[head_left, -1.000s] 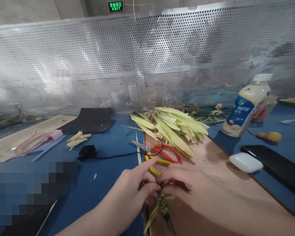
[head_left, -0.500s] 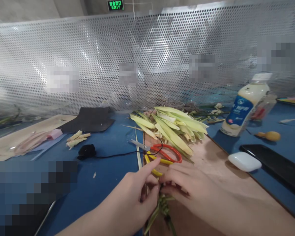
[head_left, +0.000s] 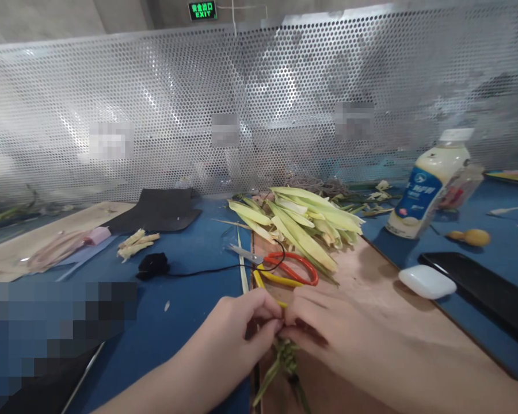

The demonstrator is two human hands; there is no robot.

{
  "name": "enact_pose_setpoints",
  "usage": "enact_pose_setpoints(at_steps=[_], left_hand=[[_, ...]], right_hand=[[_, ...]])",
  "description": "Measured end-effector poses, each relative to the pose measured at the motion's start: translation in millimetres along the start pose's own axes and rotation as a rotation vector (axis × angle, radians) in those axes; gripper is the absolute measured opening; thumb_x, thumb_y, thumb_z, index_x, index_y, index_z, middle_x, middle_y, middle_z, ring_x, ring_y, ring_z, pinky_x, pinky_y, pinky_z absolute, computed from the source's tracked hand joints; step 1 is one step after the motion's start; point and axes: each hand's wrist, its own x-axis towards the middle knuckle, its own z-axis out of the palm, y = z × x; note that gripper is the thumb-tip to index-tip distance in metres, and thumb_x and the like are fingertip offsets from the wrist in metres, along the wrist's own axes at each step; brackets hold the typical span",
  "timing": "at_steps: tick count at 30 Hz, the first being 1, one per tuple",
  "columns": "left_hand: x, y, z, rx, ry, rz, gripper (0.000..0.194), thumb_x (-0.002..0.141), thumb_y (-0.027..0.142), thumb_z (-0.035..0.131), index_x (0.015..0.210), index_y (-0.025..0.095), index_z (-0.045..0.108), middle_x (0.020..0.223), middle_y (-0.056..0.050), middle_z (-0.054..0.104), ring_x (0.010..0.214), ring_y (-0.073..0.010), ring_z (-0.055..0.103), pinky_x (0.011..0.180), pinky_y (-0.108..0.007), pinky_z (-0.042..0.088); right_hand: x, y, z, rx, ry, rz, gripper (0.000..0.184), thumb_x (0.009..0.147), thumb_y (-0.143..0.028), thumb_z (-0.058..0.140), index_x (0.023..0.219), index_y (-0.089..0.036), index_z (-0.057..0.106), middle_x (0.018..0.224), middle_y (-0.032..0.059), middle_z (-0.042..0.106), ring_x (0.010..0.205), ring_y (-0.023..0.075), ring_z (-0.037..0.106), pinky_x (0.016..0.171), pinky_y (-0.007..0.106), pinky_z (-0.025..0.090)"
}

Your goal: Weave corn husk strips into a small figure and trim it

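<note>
Knotted greenery [head_left: 287, 355], left hand [head_left: 242, 328], right hand [head_left: 328, 322] meeting beyond, fingers [head_left: 265, 335] pinched together, hold unclear

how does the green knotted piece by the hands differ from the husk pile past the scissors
Color: the knotted piece is darker green, while the husk pile is pale yellow-green.
Shape: the knotted piece is a tight cluster with thin trailing ends; the husk pile is broad, loose strips.
Size: the knotted piece is much smaller than the husk pile.
Shared: the knotted piece and husk pile both look like plant material.
</note>
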Motion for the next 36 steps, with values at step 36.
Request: enact_pose_setpoints(at_steps=[36], left_hand=[[-2.0, -0.7, -4.0, -0.044, -0.004, -0.094, 0.011, 0.079, 0.023, 0.046, 0.08, 0.018, 0.056, 0.07, 0.002, 0.061, 0.063, -0.0123, 0.052, 0.057, -0.022, 0.037]], right_hand=[[-1.3, 2.3, -3.3, 0.169, -0.157, 0.177, 0.011, 0.077, -0.023, 0.062, 0.073, -0.018, 0.053, 0.071, -0.0038, 0.056, 0.064, 0.0112, 0.046, 0.058, 0.024, 0.029]])
